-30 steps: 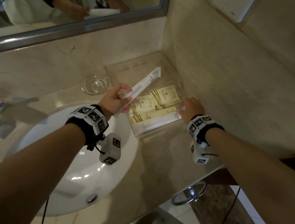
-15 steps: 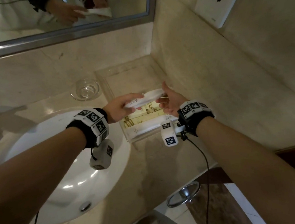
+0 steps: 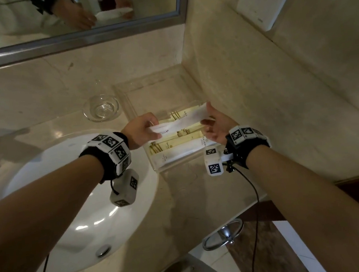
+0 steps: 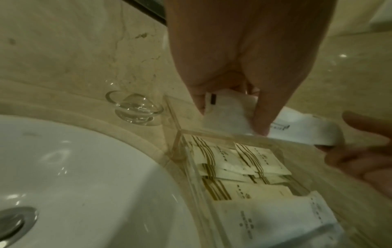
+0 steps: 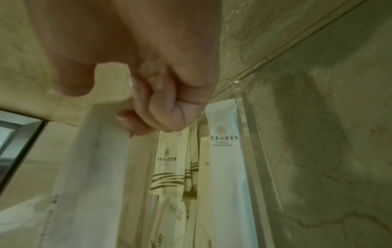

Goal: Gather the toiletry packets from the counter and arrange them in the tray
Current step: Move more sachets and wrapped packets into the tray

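A long white packet [image 3: 179, 121] hangs level just above the clear tray [image 3: 177, 166]. My left hand [image 3: 154, 127] pinches its left end and my right hand [image 3: 206, 117] pinches its right end, thumb on top. In the left wrist view, my fingers [image 4: 260, 120] clamp the white packet [image 4: 229, 110]. The right wrist view has curled fingers [image 5: 161, 114] against the white packet [image 5: 91, 167]. Several cream packets [image 3: 175, 143] with gold stripes and another white packet [image 3: 184, 152] lie flat in the tray's near section.
A clear glass dish [image 3: 101, 108] stands left of the tray at the back. The white sink basin [image 3: 84, 220] lies to the left. Marble walls close in behind and on the right, with a mirror [image 3: 72, 13] above. The tray's far section [image 3: 157, 94] holds nothing.
My right hand left the tray's front right corner and took the packet's free end. The packet swung from slanting up towards the wall to lying level over the tray.
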Available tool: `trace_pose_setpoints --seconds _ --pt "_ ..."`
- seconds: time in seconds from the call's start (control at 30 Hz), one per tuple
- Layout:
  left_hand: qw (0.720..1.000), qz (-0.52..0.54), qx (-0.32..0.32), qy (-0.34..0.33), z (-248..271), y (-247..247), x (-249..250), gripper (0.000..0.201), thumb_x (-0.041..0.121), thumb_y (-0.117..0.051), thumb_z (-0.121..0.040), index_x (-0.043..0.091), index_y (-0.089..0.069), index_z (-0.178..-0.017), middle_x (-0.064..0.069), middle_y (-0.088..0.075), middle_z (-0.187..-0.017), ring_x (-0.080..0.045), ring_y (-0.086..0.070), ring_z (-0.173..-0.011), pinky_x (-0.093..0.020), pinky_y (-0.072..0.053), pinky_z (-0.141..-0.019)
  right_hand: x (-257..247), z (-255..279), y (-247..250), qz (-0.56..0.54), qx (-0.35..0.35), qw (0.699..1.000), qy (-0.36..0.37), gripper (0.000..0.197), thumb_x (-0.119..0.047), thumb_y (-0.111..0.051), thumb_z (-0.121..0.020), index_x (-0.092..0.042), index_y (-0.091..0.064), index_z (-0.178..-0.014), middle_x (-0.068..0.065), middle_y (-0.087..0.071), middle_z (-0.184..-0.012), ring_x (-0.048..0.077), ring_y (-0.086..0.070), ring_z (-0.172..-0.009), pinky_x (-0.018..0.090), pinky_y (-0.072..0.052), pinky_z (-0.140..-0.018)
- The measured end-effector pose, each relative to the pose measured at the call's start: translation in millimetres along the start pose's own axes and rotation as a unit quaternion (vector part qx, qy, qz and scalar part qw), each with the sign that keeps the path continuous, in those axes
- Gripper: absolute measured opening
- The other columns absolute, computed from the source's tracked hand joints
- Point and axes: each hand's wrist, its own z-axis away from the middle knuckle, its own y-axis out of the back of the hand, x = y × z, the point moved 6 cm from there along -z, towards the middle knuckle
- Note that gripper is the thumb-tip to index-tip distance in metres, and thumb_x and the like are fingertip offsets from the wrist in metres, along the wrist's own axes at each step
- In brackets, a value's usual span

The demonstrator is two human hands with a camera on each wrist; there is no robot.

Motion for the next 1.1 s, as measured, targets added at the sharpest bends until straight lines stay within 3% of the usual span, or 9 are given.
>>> trace_pose_setpoints --seconds 0.2,0.37,0.43,0.53,0.6,0.7,0.83,0.97,1.1 --pt "0.998 -0.044 -0.033 -0.003 -1 -8 1 0.039 0.002 -0.062 -0.079 0.025 -0.035 -0.065 0.002 -0.053 -0.069 -0.022 -0.053 -0.073 -0.021 -0.038 -0.057 -4 5 -6 -0.041 -0.065 0.996 -0.036 0.037 -0.053 -0.051 -0.087 -0.017 -0.047 -0.082 0.000 -0.056 -0.050 0.004 -0.031 -0.027 0.012 -0.024 -0.029" --pt "0.993 0.088 -0.074 0.033 0 -18 -4 0.032 0.011 -0.065 -0.083 0.019 -0.038 -0.068 -0.006 -0.062 -0.068 -0.028 -0.062 -0.074 -0.028 -0.047 -0.067 -9 4 5 -0.045 -0.059 0.997 -0.002 0.052 -0.062 -0.048 -0.084 -0.016 -0.057 -0.105 0.004 -0.063 -0.065 0.009 -0.053 -0.040 0.013 -0.035 -0.032" --pt "0.988 0.138 -0.051 0.044 -2 -16 -4 0.029 0.019 -0.060 -0.087 0.016 -0.040 -0.067 -0.005 -0.059 -0.072 -0.022 -0.061 -0.075 -0.023 -0.047 -0.066 -10 6 8 -0.040 -0.069 0.997 -0.006 0.053 -0.067 -0.043 -0.082 -0.016 -0.061 -0.083 0.000 -0.056 -0.062 0.008 -0.054 -0.039 0.012 -0.033 -0.031" --pt "0.993 0.110 -0.016 0.026 -5 -13 -5 0.027 0.016 -0.060 -0.088 0.017 -0.044 -0.065 -0.002 -0.046 -0.067 0.000 -0.050 -0.057 -0.010 -0.040 -0.058 -10 12 9 -0.019 -0.044 0.999 -0.010 0.034 -0.041 -0.056 -0.089 -0.013 -0.055 -0.069 0.000 -0.061 -0.053 0.007 -0.056 -0.037 0.014 -0.038 -0.030" --pt "0.993 0.109 -0.032 0.031 -6 -14 -8 0.024 0.010 -0.065 -0.083 0.021 -0.049 -0.069 0.000 -0.047 -0.062 -0.006 -0.046 -0.055 -0.017 -0.040 -0.061 -9 11 13 -0.036 -0.007 0.999 -0.004 0.015 -0.011 -0.059 -0.089 -0.007 -0.056 -0.075 0.008 -0.067 -0.064 0.011 -0.061 -0.044 0.015 -0.047 -0.037" --pt "0.995 0.094 -0.024 0.030 -9 -15 -11 0.021 0.006 -0.067 -0.081 0.022 -0.055 -0.074 -0.003 -0.056 -0.072 -0.018 -0.052 -0.072 -0.030 -0.044 -0.075 -8 5 18 0.048 0.015 0.999 0.013 0.016 0.002 -0.058 -0.087 -0.010 -0.054 -0.077 0.009 -0.060 -0.083 0.014 -0.058 -0.067 0.015 -0.052 -0.046" --pt "0.998 0.023 -0.047 0.018 -11 -22 -10 0.014 0.004 -0.065 -0.081 0.013 -0.057 -0.087 -0.007 -0.057 -0.087 -0.019 -0.053 -0.077 -0.022 -0.045 -0.064 -12 -1 26 0.299 0.078 0.948 0.078 0.012 -0.003 -0.061 -0.086 -0.012 -0.055 -0.081 0.003 -0.057 -0.089 0.014 -0.058 -0.076 0.018 -0.052 -0.058" --pt "0.993 -0.028 -0.109 0.036 -11 -37 -19 0.014 0.003 -0.064 -0.080 0.015 -0.058 -0.083 -0.007 -0.058 -0.085 -0.021 -0.054 -0.077 -0.020 -0.044 -0.062 -13 -3 29 0.437 0.101 0.885 0.125 0.017 -0.007 -0.059 -0.088 -0.006 -0.059 -0.104 0.012 -0.058 -0.117 0.024 -0.056 -0.098 0.035 -0.051 -0.089" --pt "0.988 -0.100 -0.114 0.030 -7 -47 -21 0.016 0.004 -0.064 -0.080 0.004 -0.066 -0.095 -0.004 -0.057 -0.089 -0.017 -0.052 -0.087 -0.020 -0.040 -0.071 -7 -5 31 0.494 0.103 0.854 0.127 0.016 -0.003 -0.057 -0.087 -0.006 -0.062 -0.103 0.011 -0.061 -0.115 0.026 -0.057 -0.107 0.027 -0.043 -0.081"
